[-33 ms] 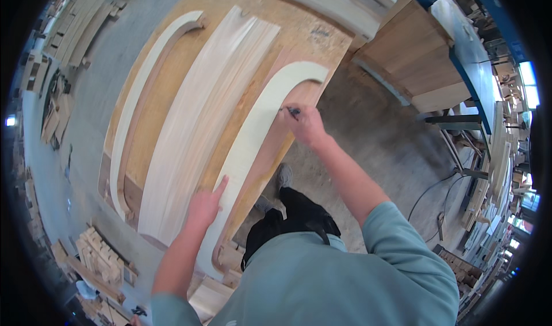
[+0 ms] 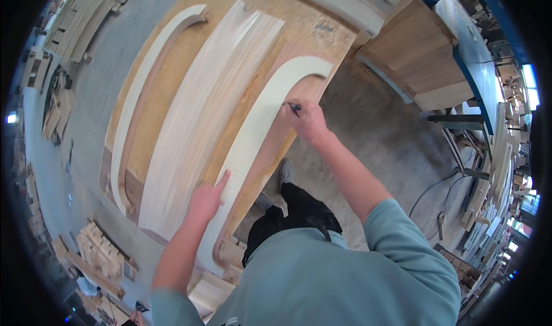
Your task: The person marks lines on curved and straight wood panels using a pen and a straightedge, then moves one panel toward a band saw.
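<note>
A long, pale, curved template (image 2: 253,127) with a hooked far end lies on a reddish-brown board (image 2: 269,148) at the right side of the wooden worktable. My left hand (image 2: 207,200) presses on the template's near half, its index finger stretched along the pale surface and the other fingers bent. Farther up, my right hand (image 2: 307,122) is closed around a dark pen (image 2: 295,107). The pen's tip is at the template's inner edge, where the curve begins; whether it touches the board is too small to tell.
Light planks (image 2: 201,113) lie along the middle of the worktable (image 2: 322,30). A second curved pale piece (image 2: 135,90) rests on its left side. Wood stacks (image 2: 100,251) stand on the floor at the left. A large wooden panel (image 2: 411,56) stands at the right, with a cable (image 2: 428,194) below.
The table and both hands appear slightly higher in the view. Both hands keep nearly the same places against the template.
</note>
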`<state>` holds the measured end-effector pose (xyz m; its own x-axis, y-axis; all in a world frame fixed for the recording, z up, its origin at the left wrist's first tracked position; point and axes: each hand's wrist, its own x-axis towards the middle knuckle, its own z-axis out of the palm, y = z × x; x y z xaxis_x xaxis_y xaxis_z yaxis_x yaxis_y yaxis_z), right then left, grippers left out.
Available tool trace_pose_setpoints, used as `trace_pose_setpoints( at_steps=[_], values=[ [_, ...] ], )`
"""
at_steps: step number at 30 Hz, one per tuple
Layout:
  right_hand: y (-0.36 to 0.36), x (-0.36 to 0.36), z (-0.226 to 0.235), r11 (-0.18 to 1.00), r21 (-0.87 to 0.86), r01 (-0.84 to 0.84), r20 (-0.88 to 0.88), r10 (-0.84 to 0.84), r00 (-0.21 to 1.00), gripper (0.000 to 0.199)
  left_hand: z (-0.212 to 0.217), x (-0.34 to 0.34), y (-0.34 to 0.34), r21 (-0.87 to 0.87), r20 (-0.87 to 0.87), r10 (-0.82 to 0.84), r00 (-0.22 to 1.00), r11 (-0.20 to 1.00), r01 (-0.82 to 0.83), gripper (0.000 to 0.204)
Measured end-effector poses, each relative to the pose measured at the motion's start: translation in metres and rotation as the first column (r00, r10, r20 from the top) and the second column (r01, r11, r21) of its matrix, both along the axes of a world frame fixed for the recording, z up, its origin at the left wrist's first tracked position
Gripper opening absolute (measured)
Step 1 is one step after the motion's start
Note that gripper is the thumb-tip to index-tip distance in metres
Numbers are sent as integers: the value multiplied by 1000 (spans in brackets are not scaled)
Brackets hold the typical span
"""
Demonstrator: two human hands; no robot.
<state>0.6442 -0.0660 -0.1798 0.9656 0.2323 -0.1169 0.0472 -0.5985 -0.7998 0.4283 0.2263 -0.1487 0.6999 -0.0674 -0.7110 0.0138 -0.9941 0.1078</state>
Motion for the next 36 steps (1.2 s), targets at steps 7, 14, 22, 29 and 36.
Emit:
trace_pose_setpoints(
  at_steps=[7, 14, 22, 29, 36],
  values=[
    [46, -117, -2, 957, -192, -219, 108, 242, 964, 13, 2, 3, 1, 21, -51, -24, 998, 999, 25, 103],
    [89, -256, -4, 861, -4, -508, 189, 500, 845, 17, -3, 2, 1, 29, 9, -90, 996, 996, 90, 109],
    [88, -291, 14, 990, 106, -96, -22, 99, 995, 21, -2, -48, 10, 11, 181, -3, 983, 1000, 1, 83],
    [103, -284, 0, 998, 54, 27, 60, -31, 998, 25, -5, -183, 61, 97, 215, -75, 974, 994, 55, 81],
    [129, -330, -16, 997, -46, -61, 179, 68, 981, 22, -1, -197, 73, 101, 110, -77, 991, 993, 66, 90]
  ],
)
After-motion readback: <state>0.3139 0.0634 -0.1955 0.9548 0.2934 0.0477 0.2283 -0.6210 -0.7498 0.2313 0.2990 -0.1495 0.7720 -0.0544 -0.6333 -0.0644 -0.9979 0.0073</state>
